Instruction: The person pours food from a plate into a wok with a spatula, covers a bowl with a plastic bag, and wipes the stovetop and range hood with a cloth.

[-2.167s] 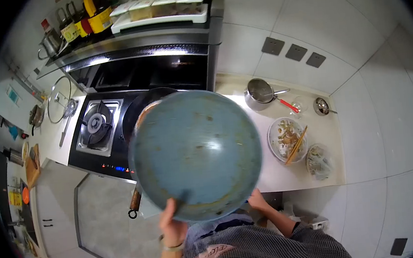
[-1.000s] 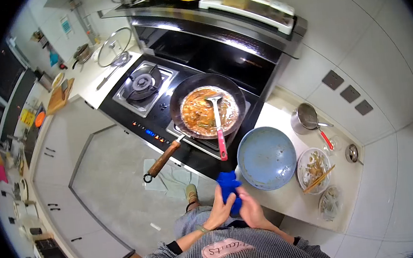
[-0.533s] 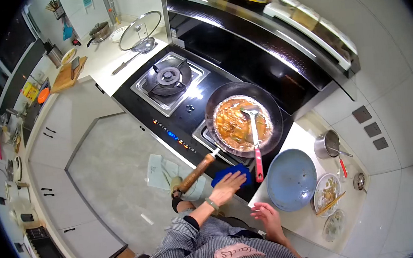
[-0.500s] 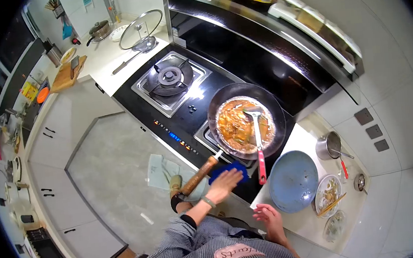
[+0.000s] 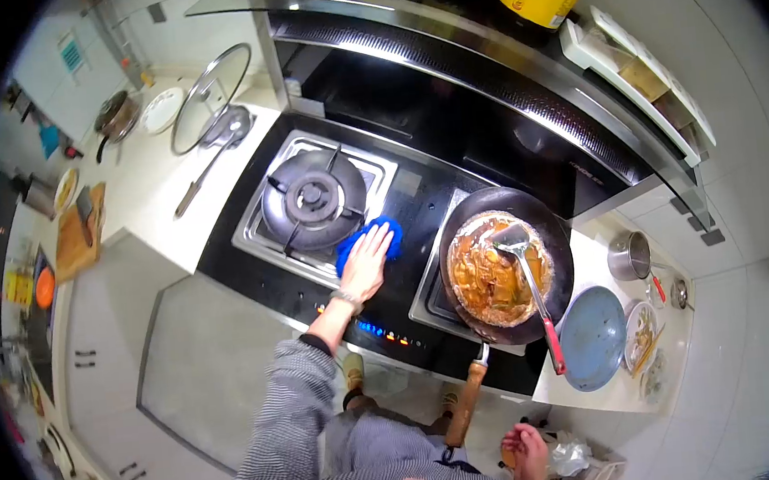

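Pressing the left hand (image 5: 367, 264) palm down near the centre of the frame, fingers extended over a blue cloth (image 5: 394, 245) rather than clenched on it. Can place that cloth on the black glass cooktop (image 5: 399, 303), at the lower right of the left gas burner (image 5: 314, 200); likely held flat to put more fabric against the surface. Holding nothing visible in the right hand (image 5: 526, 451), low and right of centre, with fingers loosely curled; probably drawn in for want of any use there.

Right of centre, note a dark wok (image 5: 557, 241) over the right burner, with saucy brown food (image 5: 484, 277) inside. See a spatula (image 5: 536, 300) leaning across the rim, blade in the sauce and red grip outside, presumably to spare the grip from heat. Note, too, a wooden handle (image 5: 466, 404) jutting past the front edge, likely for easy reach. Farther right, see a shallow blue bowl (image 5: 594, 336) close beside the wok. Upper left, find a glass lid (image 5: 210, 100) tilted on edge, perhaps to save counter space.
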